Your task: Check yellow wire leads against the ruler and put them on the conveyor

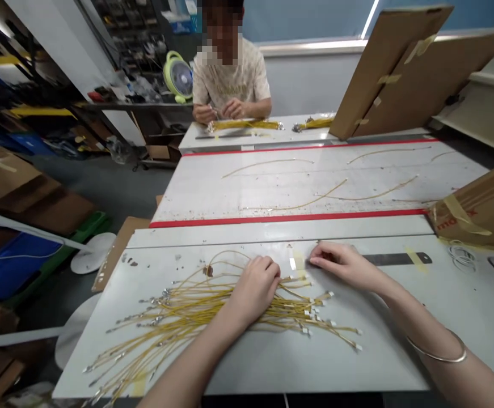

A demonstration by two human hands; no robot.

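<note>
Your counter [238, 362] shows a pale painted surface, smooth with a dull sheen, speckled with small debris. The yellow wires [178, 314] under your left hand [253, 289] carry glossy plastic insulation, with bright metal terminals at one end and white plastic tips at the other. The ruler [395, 259] by your right hand [342, 263] looks like dark matt metal. Your bangle [440, 356] is polished metal. The cardboard boxes [485, 209] are matt brown, taped.

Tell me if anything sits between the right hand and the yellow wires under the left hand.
Nothing visible blocks it. The right hand rests on the table by the metal ruler; only bare tabletop and tape bits lie between it and the yellow wires under the left hand.
</note>
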